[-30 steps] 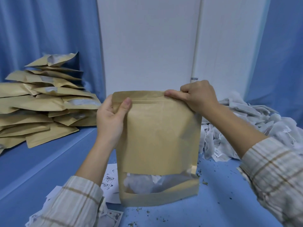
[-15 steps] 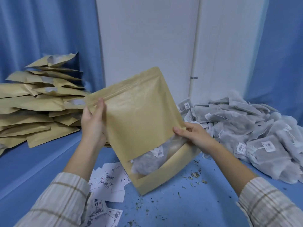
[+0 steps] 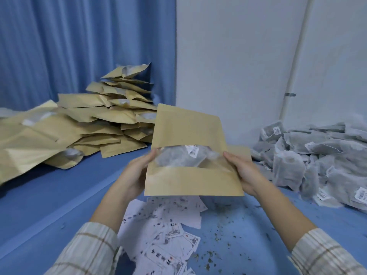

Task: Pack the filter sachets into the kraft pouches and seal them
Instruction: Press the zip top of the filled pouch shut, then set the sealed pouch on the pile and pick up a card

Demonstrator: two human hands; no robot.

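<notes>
Blue tabletop [image 3: 49,195] is lying under my hands while I am holding the filled pouch [image 3: 190,133] above it, window toward me, probably to check the sachet [image 3: 178,158] inside. I am gripping its edges with left hand [image 3: 137,173] and right hand [image 3: 243,173], forearms reaching forward. Finished pouches [image 3: 89,124] are piling at left, loose sachets [image 3: 317,155] at right.

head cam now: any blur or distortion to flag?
Head view: motion blur smears the kraft pouch pile at far left; the held pouch and both hands, left hand and right hand, stay fairly sharp; wide-angle bends the wall pipe; soft, even light.
</notes>
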